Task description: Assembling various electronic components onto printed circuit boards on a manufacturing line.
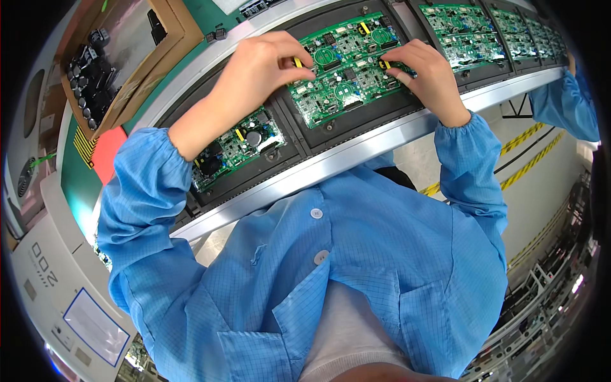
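Note:
My left hand (264,63) reaches over the left edge of a green circuit board panel (332,114). Its thumb and fingers curl round a small yellow component (298,62), mostly hidden by the fingers. At the panel's right side, my right hand (426,71) has thumb and forefinger on either side of a yellow-and-black component (384,64) on the board. A similar yellow-and-black part (364,28) stands farther back on the panel. The panel lies in a black tray (299,130). Under my left forearm is another green board (254,141), partly hidden.
Front to me runs a metal rail (356,141). More populated boards (463,35) line up to the right, where a co-worker's blue sleeve (566,105) shows. At the left, a cardboard box (127,95) holds black cylindrical parts; small black parts (216,34) lie beside it.

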Tool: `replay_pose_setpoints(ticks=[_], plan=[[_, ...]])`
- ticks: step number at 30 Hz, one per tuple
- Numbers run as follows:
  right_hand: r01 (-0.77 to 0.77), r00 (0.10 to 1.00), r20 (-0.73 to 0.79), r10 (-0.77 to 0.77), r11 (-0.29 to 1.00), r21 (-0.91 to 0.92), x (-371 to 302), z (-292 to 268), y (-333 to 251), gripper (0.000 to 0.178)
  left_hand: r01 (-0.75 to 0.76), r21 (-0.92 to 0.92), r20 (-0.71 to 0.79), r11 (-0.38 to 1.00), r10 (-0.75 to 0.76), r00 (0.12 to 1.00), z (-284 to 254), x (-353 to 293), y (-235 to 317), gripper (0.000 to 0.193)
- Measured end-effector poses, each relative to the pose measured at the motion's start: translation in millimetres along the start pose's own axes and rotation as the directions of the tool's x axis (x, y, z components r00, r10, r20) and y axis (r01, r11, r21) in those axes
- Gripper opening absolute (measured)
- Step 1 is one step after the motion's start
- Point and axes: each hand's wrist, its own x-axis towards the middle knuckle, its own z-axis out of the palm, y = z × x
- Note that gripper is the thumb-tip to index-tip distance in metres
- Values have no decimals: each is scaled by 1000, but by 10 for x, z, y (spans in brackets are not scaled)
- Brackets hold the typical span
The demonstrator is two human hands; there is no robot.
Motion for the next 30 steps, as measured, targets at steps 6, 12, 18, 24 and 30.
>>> replay_pose_setpoints(ticks=[6, 12, 18, 24, 30], plan=[[30, 999, -15, -31, 996, -83, -8, 9, -21, 29, 29, -145, 129, 989, -10, 992, 233, -75, 80, 21], [54, 998, -7, -55, 994, -96, 2, -36, -79, 24, -40, 25, 193, 999, 34, 981, 366, -105, 75, 23], [-23, 995, -99, 18, 998, -50, 49, -195, -125, 18, -81, 85, 184, 993, 65, 981, 449, -58, 50, 21], [127, 987, -100, -128, 992, -13, 584, -502, -439, 18, -77, 208, 189, 975, 37, 981, 370, -145, 71, 21], [302, 944, -147, -295, 953, 26, 1377, -651, -1046, 11, -196, 268, 107, 943, 173, 979, 314, -228, 87, 25]])
